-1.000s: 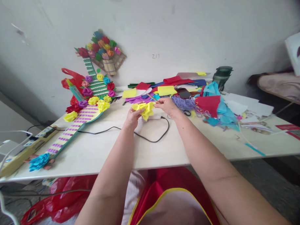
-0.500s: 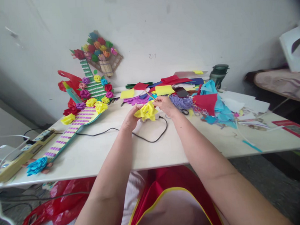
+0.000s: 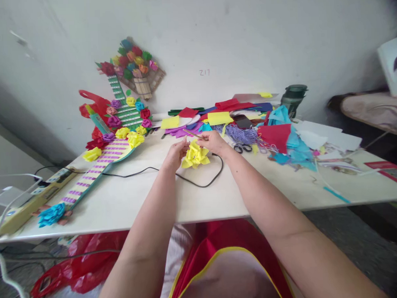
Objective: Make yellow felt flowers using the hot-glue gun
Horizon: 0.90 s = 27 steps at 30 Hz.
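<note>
A yellow crepe-paper flower (image 3: 196, 156) with several spread petals is held just above the white table. My left hand (image 3: 175, 156) is closed on its left edge, with the fingertips partly behind the petals. At the upper right of the flower, my right hand (image 3: 215, 143) pinches a thin wooden stick (image 3: 191, 133) that points up and to the left. The right fingers are close to the petals; whether they touch them I cannot tell. A black cable (image 3: 199, 185) loops on the table below the flower.
Left stands a striped board (image 3: 98, 166) decorated with paper flowers, beside a power strip (image 3: 34, 196). Coloured paper sheets (image 3: 218, 118) lie at the back. Black-handled scissors (image 3: 243, 148), purple string (image 3: 240, 133), blue paper (image 3: 299, 152) and a dark tumbler (image 3: 293, 100) are on the right.
The yellow flower has turned and now faces me more. The stick in my right hand has tilted flatter and shifted left. The camera view has shifted slightly.
</note>
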Available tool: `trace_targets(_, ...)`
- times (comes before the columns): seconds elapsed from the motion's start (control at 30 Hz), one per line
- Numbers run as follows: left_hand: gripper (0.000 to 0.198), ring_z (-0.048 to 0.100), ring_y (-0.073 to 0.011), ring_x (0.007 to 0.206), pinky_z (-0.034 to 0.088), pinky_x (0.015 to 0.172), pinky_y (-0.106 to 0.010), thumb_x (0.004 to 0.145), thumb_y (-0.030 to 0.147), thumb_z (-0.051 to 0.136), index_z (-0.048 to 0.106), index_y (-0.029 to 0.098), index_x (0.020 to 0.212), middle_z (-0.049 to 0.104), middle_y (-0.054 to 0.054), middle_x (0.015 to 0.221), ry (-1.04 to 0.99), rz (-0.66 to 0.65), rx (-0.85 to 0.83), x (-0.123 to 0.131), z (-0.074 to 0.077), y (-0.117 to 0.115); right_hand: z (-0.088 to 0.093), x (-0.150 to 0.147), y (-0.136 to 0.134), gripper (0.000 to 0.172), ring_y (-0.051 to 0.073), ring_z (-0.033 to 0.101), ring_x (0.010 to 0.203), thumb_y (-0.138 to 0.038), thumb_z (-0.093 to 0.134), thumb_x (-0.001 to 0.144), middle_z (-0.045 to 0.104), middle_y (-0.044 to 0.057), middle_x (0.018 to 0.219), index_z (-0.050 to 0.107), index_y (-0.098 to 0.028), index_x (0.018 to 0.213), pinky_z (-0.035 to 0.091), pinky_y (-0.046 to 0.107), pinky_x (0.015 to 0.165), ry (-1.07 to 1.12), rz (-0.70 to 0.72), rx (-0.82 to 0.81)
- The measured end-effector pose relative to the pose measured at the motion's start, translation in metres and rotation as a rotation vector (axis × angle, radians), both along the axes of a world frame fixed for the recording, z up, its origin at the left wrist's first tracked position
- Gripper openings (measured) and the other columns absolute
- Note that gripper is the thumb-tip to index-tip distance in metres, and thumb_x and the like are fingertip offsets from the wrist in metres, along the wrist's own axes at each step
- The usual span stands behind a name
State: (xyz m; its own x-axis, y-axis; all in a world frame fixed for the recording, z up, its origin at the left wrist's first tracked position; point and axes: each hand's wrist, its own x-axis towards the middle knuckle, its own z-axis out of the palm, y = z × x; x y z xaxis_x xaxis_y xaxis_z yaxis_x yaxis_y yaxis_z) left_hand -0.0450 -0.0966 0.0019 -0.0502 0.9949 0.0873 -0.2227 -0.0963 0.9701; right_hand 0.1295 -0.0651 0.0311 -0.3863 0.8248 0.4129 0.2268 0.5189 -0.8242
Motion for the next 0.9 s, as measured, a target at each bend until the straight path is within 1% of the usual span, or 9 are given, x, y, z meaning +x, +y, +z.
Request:
trace_targets(0.1, 0.04, 0.06, -0.0138, 0.054, 0.044, 0.054, -0.024, 0.053, 0.047, 0.084, 0.065, 0.015, 0.067, 0.062, 0.0, 0.055, 0.006, -0.004, 0.017, 0.001, 0.003, -0.004, -0.003, -0.003, 0.002, 0.016, 0.012, 0.049, 0.061, -0.029, 0.063, 0.068, 0.053, -0.003, 0.058, 0.053, -0.019, 0.06, 0.037, 0.026, 0.06, -0.063, -0.012, 0.033)
trace_targets(0.17, 0.036, 0.058, -0.013, 0.052, 0.043, 0.053, -0.024, 0.052, 0.042, 0.083, 0.064, 0.015, 0.064, 0.062, 0.0, 0.055, 0.019, -0.026, 0.025, 0.002, 0.004, -0.006, -0.004, -0.004, 0.003, 0.016, 0.013, 0.05, 0.062, -0.029, 0.063, 0.07, 0.054, -0.003, 0.06, 0.054, -0.019, 0.061, 0.038, 0.026, 0.061, -0.091, -0.019, 0.046)
trace_targets(0.47, 0.033, 0.056, -0.0124, 0.05, 0.041, 0.05, -0.024, 0.051, 0.041, 0.08, 0.062, 0.015, 0.06, 0.06, -0.001, 0.054, 0.068, -0.091, 0.009, -0.001, 0.003, -0.006, -0.006, -0.004, 0.002, 0.014, 0.015, 0.055, 0.065, -0.028, 0.063, 0.073, 0.06, 0.0, 0.063, 0.059, -0.018, 0.064, 0.043, 0.027, 0.064, -0.123, -0.032, 0.068)
trace_targets(0.63, 0.031, 0.055, -0.0119, 0.049, 0.04, 0.049, -0.023, 0.052, 0.039, 0.079, 0.061, 0.015, 0.06, 0.058, 0.0, 0.052, 0.086, -0.083, -0.015, 0.002, 0.006, -0.008, -0.009, -0.006, 0.003, 0.015, 0.014, 0.055, 0.066, -0.031, 0.065, 0.074, 0.059, -0.002, 0.062, 0.062, -0.018, 0.067, 0.042, 0.026, 0.065, -0.181, -0.062, 0.11)
trace_targets(0.73, 0.029, 0.054, -0.0111, 0.048, 0.039, 0.048, -0.023, 0.05, 0.035, 0.079, 0.06, 0.015, 0.06, 0.059, 0.0, 0.054, 0.089, -0.07, -0.018, 0.003, 0.007, -0.009, -0.007, -0.006, 0.0, 0.015, 0.014, 0.054, 0.067, -0.031, 0.064, 0.076, 0.06, -0.001, 0.064, 0.065, -0.017, 0.069, 0.04, 0.026, 0.065, -0.246, -0.083, 0.143)
trace_targets(0.8, 0.027, 0.053, -0.0106, 0.047, 0.038, 0.047, -0.023, 0.048, 0.032, 0.078, 0.06, 0.015, 0.059, 0.058, 0.0, 0.054, 0.084, -0.047, -0.015, 0.004, 0.007, -0.009, -0.002, -0.005, -0.004, 0.019, 0.015, 0.053, 0.068, -0.034, 0.063, 0.078, 0.061, 0.0, 0.067, 0.067, -0.017, 0.072, 0.038, 0.026, 0.065, -0.289, -0.084, 0.169)
trace_targets(0.9, 0.023, 0.05, -0.0095, 0.045, 0.036, 0.046, -0.022, 0.049, 0.03, 0.076, 0.059, 0.016, 0.057, 0.056, 0.001, 0.052, 0.068, -0.001, 0.001, 0.004, 0.008, -0.008, 0.004, -0.004, -0.011, 0.034, 0.016, 0.054, 0.073, -0.047, 0.056, 0.087, 0.066, 0.002, 0.075, 0.07, -0.017, 0.083, 0.037, 0.026, 0.066, -0.317, -0.063, 0.19)
